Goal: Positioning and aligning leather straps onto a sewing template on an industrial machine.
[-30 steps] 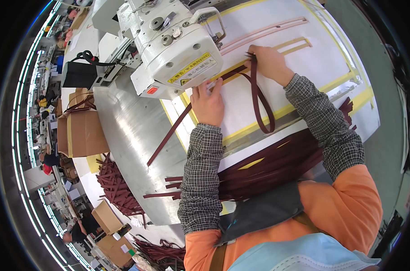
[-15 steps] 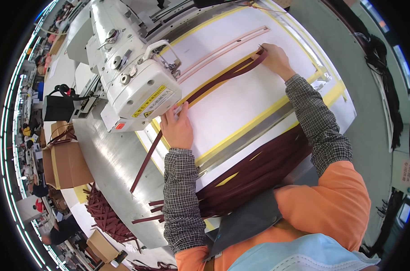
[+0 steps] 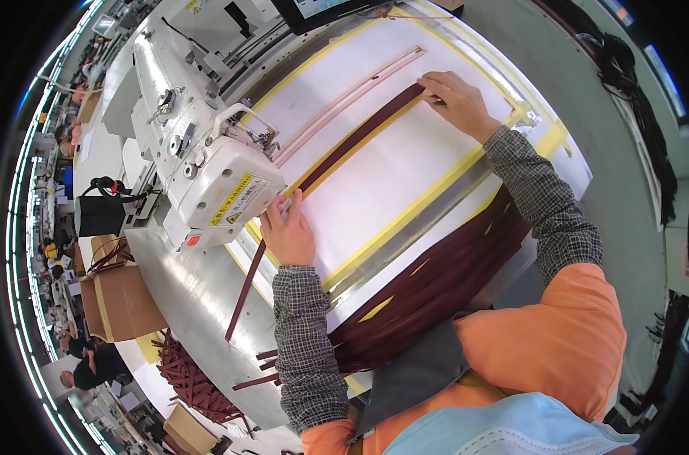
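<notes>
A long maroon strap (image 3: 363, 137) lies straight along a yellow strip (image 3: 375, 135) on a white sheet. My right hand (image 3: 459, 100) pinches its far right end, fingers curled together. Near the white sewing machine head, my left hand (image 3: 290, 235) presses thumb and fingers on the same strap. The strap's loose tail (image 3: 246, 292) runs out past my left hand onto the metal table. The machine head (image 3: 234, 186) stands just left of and beyond my left fingertips. Close to my body lies a thick bundle of maroon straps (image 3: 428, 292).
Beyond the strap, a pink-edged slot (image 3: 352, 102) crosses the white sheet. A screen (image 3: 321, 11) stands at the far edge. Left are a cardboard box (image 3: 124, 303), a black box (image 3: 100, 215) and a heap of maroon straps (image 3: 196, 383). People sit and stand farther left.
The strap, looped and slack at my right hand before, now lies flat and straight along the yellow strip. My right hand has turned down onto its end. The whole view has shifted slightly.
</notes>
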